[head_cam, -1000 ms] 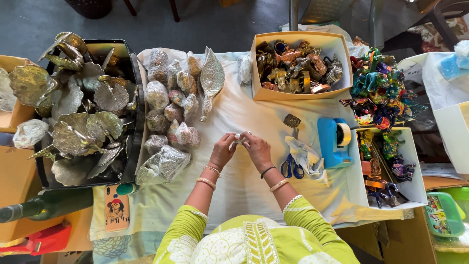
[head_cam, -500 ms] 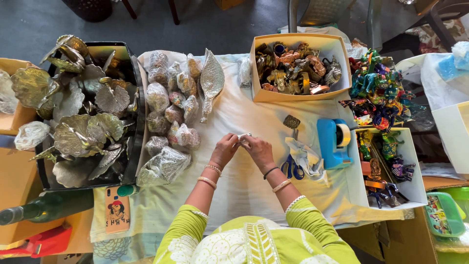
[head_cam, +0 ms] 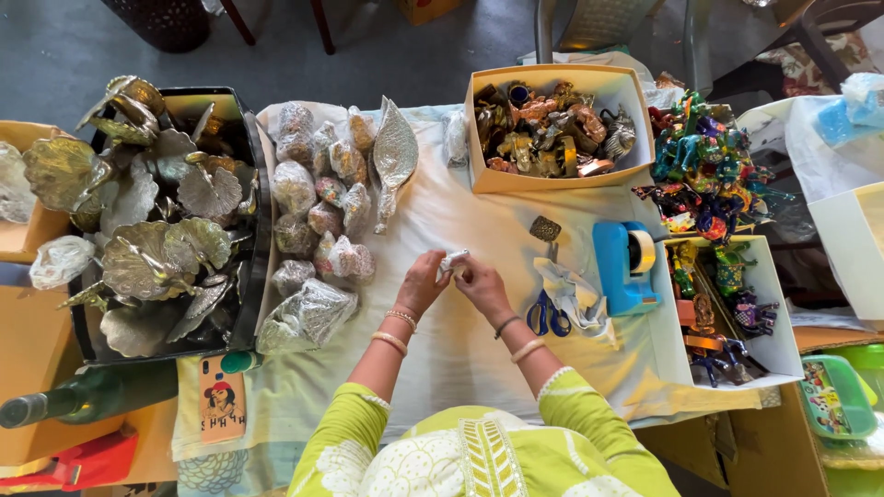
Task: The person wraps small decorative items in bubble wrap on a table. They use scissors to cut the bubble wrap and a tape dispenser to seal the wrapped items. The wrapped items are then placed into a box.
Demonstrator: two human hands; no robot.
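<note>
- Nothing much had moved since the earlier frames: both hands stayed together near the middle of the cloth-covered desk (head_cam: 479, 230), and the goods around them lay where they had been.
- Left hand (head_cam: 422, 283) and right hand (head_cam: 481, 287) were each closed narrowly, fingertips pinching one small white piece (head_cam: 453, 261) held between them just above the cloth.
- That steadiness suggested fine work on the piece was going on in place, rather than any reaching or setting down.
- Just right of the right hand lay the blue-handled scissors (head_cam: 548, 316), a crumpled clear wrapper (head_cam: 575, 293) and the blue tape dispenser (head_cam: 626, 265); plastic-wrapped bundles (head_cam: 318, 221) lay toward the desk's left edge, and a cardboard box of metal figurines (head_cam: 552, 129) stood at the far edge.
- What the white piece was could not be made out: it was tiny and largely covered by the fingers, so paper, tape or wrapping were all possible.
- Palms were turned away from the camera, and the person's arms were cut off by the bottom of the picture.
</note>
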